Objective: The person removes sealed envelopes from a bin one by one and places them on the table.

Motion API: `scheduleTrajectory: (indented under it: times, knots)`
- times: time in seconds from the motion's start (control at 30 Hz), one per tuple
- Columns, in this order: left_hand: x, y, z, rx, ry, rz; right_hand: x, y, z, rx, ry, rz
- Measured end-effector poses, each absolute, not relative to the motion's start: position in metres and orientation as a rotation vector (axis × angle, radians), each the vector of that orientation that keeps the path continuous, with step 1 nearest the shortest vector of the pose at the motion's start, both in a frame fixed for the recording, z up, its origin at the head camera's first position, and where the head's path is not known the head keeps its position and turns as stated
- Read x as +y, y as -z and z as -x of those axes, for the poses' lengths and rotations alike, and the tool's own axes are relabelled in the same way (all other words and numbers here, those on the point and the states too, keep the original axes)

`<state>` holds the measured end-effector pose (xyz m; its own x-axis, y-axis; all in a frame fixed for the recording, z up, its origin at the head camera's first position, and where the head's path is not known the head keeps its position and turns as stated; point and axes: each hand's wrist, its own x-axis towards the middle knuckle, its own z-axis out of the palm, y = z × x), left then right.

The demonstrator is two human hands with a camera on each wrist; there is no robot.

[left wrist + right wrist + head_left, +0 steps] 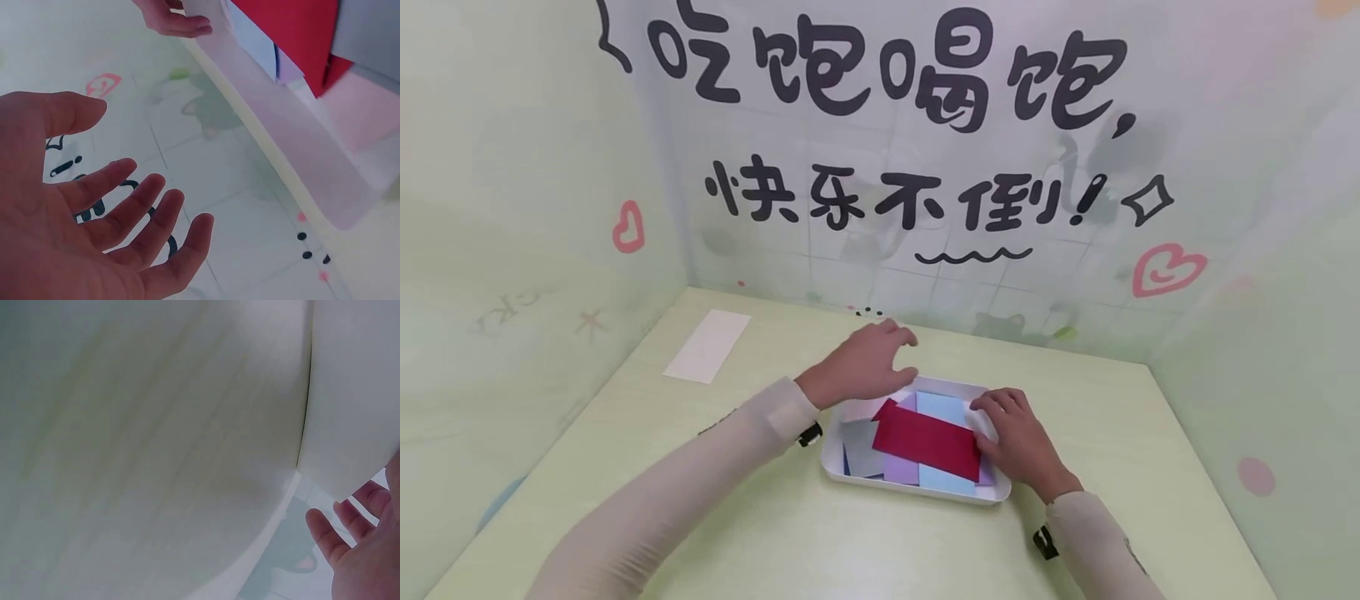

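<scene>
A white shallow tray (917, 492) sits on the table, holding several flat paper pieces. On top lies a red rectangular paper piece (925, 442) over light blue (942, 406), purple (900, 469) and grey (863, 450) ones. My left hand (868, 362) hovers at the tray's back left, palm bare, thumb and fingers spread apart in the left wrist view. At the tray's right side, my right hand (1018, 437) reaches over the rim, its fingers loosely bent, the thumb tip right by the red piece's edge. The right wrist view shows these fingers (328, 537) beside the tray's outer wall.
A pale pink paper rectangle (707, 346) lies at the table's back left. Printed curtains stand along the back and both sides of the table (760, 533). Each wrist carries a small black device.
</scene>
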<state>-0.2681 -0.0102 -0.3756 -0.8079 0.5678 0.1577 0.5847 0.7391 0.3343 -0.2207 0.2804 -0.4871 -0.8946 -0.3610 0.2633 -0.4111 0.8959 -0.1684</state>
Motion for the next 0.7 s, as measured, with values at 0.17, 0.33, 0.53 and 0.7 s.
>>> scheduleTrajectory:
  times: [0.17, 0.33, 0.53, 0.7]
  knots:
    - [0.017, 0.379, 0.255, -2.878, 0.603, 1.126, 0.281, 0.488, 0.222, -2.847, -0.304, -0.568]
    - [0.036, 0.397, 0.25, -2.852, 0.617, 1.309, 0.28, 0.486, 0.222, -2.832, -0.3, -0.583]
    - [0.052, 0.428, 0.254, -2.874, 0.538, 1.475, 0.279, 0.485, 0.221, -2.83, -0.31, -0.605]
    - [0.057, 0.444, 0.261, -2.891, 0.355, 1.589, 0.281, 0.484, 0.219, -2.824, -0.295, -0.606]
